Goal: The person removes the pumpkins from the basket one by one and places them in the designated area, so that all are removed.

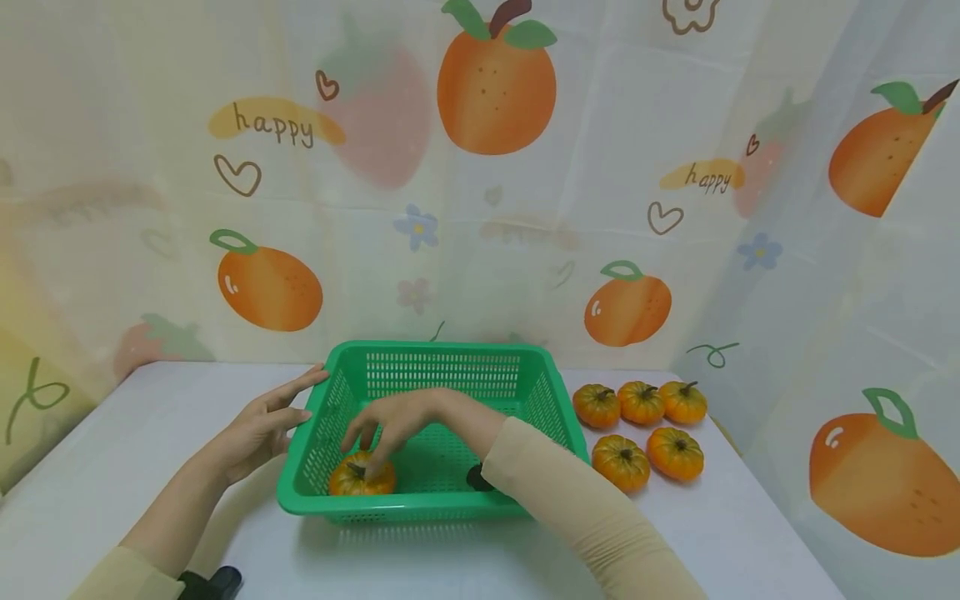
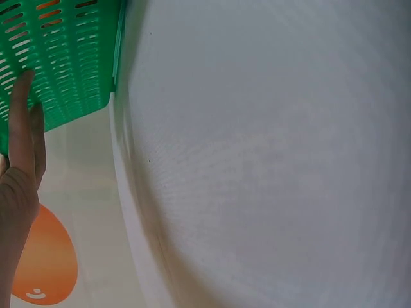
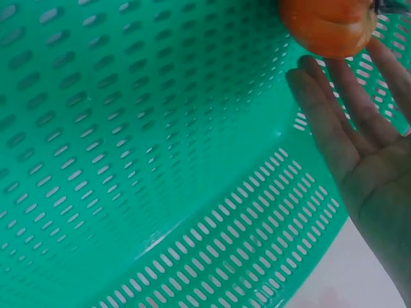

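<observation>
A green plastic basket [image 1: 442, 501] stands on the table with a small orange pumpkin [image 1: 362, 477] in its front left corner. My right hand [image 1: 401, 421] reaches into the basket over that pumpkin. In the right wrist view the fingers [image 3: 363, 109] are spread and nearly straight, close beside the pumpkin [image 3: 331, 25] and not curled round it. With extended fingers, my left hand [image 1: 258, 429] touches the basket's left side from outside. The left wrist view has its fingertips against the slotted wall [image 2: 70, 64].
Several small pumpkins [image 1: 626, 462] sit on the table to the right of the basket. The white tabletop [image 1: 172, 400] reaches back to a fruit-print curtain [image 1: 495, 250]. A dark object [image 1: 477, 477] shows partly beside the right forearm, over the basket.
</observation>
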